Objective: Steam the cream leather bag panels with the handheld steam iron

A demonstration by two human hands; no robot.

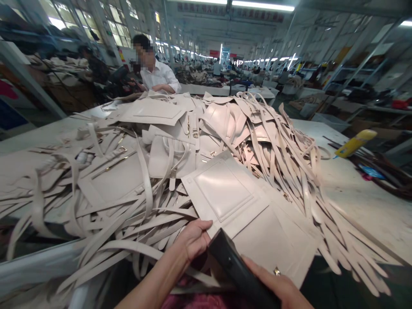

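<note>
A beige leather panel (225,189) with a stitched square lies slanted on the pile. My left hand (195,238) pinches its lower left edge between thumb and fingers. Close to that hand is the end of a black handheld tool (230,262), which angles down to the right. My right hand (273,279) is wrapped round the tool; most of its fingers are hidden behind it. Beneath and right of the panel rests another large beige piece (273,231), with a small gold clasp (277,271) near its lower edge.
A heap of beige straps (280,150) and bag parts covers much of the table (350,189). Farther right are a yellow bottle (355,143) and dark brown straps (383,171). Across the table stands a person in a white shirt (159,77). Loose straps hang over the front edge.
</note>
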